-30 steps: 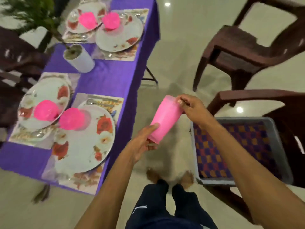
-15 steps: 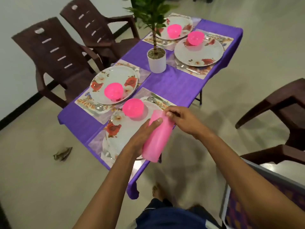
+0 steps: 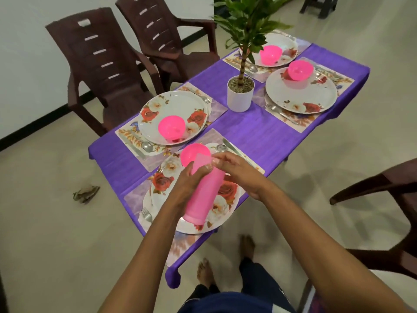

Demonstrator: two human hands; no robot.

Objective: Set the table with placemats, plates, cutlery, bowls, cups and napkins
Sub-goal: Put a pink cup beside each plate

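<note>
Pink cups, stacked, hang tilted above the nearest floral plate; the left hand wraps around the stack while the right hand pinches its top rim, over a purple-clothed table.

You stand on a pale beige tiled floor with a soft sheen. At upper left, note the white wall with its black skirting strip. Two dark brown moulded plastic armchairs with slotted backs stand side by side beside the table covered in a purple cloth. A third dark brown chair sits at right. Lighting is dim and even.
</note>
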